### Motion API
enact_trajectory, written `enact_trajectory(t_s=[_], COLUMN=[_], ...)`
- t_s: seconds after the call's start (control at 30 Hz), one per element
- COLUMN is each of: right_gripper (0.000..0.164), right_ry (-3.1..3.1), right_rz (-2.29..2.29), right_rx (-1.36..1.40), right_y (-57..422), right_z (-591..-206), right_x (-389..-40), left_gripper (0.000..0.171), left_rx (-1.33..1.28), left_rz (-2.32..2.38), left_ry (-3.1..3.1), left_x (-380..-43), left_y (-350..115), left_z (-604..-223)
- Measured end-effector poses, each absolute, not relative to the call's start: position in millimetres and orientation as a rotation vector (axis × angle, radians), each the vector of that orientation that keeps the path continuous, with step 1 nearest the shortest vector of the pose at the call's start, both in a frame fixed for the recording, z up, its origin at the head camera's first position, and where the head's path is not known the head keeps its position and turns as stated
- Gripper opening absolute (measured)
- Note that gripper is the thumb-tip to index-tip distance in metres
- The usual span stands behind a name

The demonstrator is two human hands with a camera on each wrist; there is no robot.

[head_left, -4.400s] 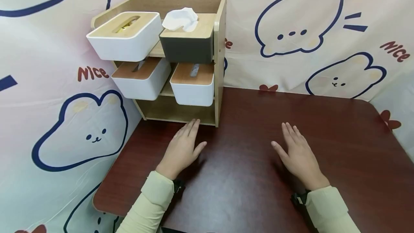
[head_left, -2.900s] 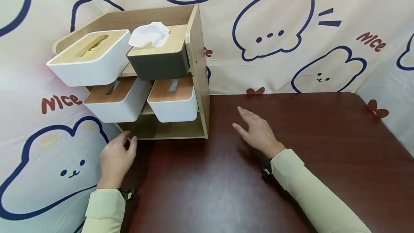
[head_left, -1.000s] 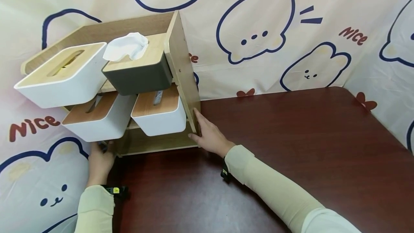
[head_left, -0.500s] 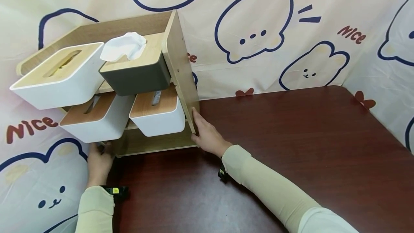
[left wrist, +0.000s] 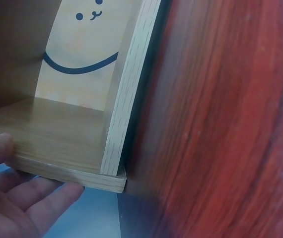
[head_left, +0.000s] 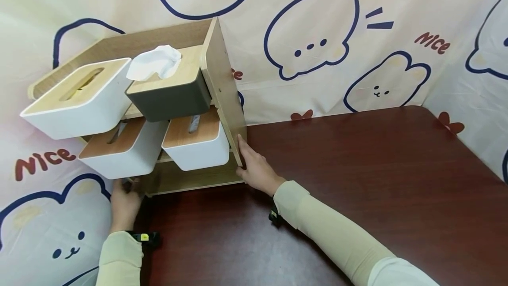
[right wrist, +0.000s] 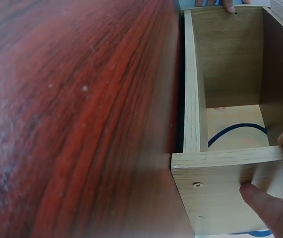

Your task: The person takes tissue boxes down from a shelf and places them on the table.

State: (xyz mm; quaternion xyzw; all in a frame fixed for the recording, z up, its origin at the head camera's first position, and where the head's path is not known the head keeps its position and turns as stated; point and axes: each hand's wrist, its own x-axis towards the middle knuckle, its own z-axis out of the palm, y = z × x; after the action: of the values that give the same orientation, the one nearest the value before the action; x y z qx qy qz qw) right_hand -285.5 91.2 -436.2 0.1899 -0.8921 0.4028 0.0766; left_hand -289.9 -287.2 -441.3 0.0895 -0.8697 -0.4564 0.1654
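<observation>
A light wooden shelf unit [head_left: 223, 87] stands at the left of the table. My left hand [head_left: 125, 206] grips its left side panel low down, under the overhanging boxes. In the left wrist view that hand's thumb [left wrist: 1, 148] is inside the panel and its fingers lie outside. My right hand [head_left: 259, 170] holds the lower front edge of the right side panel, thumb inside, fingers [right wrist: 263, 201] flat on the outer face. Jutting out from the shelves are a white tissue box [head_left: 79, 120], a dark grey one [head_left: 170, 100] with a tissue up, and two lower white ones, left [head_left: 119, 164] and right [head_left: 198, 154].
The dark red-brown table [head_left: 337, 189] stretches to the right of the unit. Behind and at the left hangs a pale cloth backdrop [head_left: 309, 21] with cartoon drawings, close to the unit's left side. The bottom compartment [head_left: 190, 180] holds nothing.
Both hands have gone from flat above the table to gripping the unit's two side panels. The head view has swung left. Over the last second the hands and unit have hardly moved.
</observation>
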Motion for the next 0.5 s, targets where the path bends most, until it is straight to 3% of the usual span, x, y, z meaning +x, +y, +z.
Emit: enact_trajectory(t_s=[0.5], right_gripper=[0.101], right_ry=[-2.618], right_rz=[1.160], right_rx=[0.553], right_y=[99.8], right_z=[-439.3], right_x=[-283.3], left_gripper=[0.040], left_rx=[0.229], left_rz=[-1.286], left_ry=[-2.510], left_x=[-287.2], left_y=[-281.7], left_z=[-440.5])
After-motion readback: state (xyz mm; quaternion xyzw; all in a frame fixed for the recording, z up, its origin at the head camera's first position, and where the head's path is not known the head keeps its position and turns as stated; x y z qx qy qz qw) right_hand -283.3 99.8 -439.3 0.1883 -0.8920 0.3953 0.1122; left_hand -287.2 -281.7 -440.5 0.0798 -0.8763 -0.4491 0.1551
